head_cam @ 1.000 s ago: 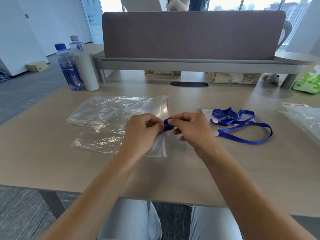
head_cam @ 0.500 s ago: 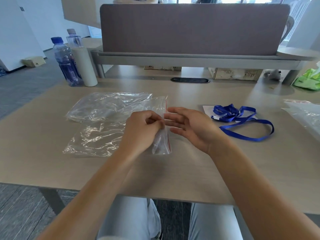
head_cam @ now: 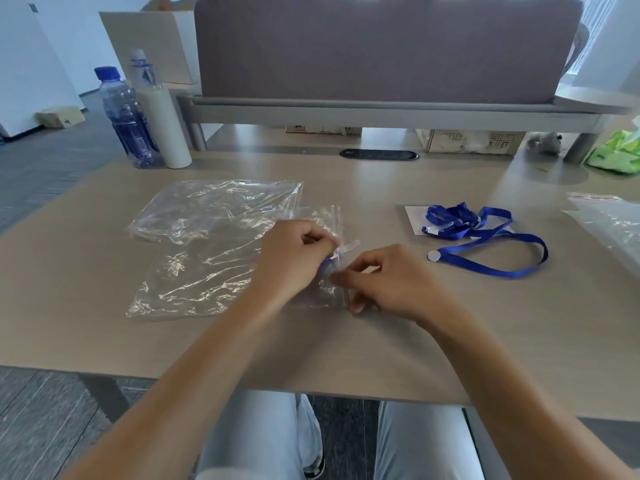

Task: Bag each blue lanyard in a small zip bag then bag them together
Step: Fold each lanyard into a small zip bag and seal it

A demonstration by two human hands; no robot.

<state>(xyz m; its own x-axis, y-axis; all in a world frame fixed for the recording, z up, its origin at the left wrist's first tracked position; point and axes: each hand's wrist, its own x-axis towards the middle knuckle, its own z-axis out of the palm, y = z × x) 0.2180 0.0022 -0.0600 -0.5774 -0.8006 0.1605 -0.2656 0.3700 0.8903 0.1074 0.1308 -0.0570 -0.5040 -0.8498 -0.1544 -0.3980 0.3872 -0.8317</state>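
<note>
My left hand [head_cam: 292, 258] is curled round a bunched blue lanyard [head_cam: 326, 266] at the mouth of a small clear zip bag [head_cam: 329, 285]; only a blue bit and its clear clip show. My right hand [head_cam: 388, 280] pinches the bag's open edge just right of it. Both hands sit over a large clear zip bag [head_cam: 207, 275] lying flat on the desk. A second blue lanyard [head_cam: 485, 237] lies loose to the right, partly on a small zip bag [head_cam: 414, 220].
Another clear bag [head_cam: 214, 209] lies behind the large one. Two bottles [head_cam: 145, 112] stand at the back left. More clear bags [head_cam: 609, 223] lie at the right edge, a green tissue pack [head_cam: 620, 152] behind them. A grey divider [head_cam: 381, 50] closes the desk's far side.
The right hand let go of the lanyard, opened, then closed on the small bag's edge. The left hand kept the lanyard and pushed it toward the bag mouth.
</note>
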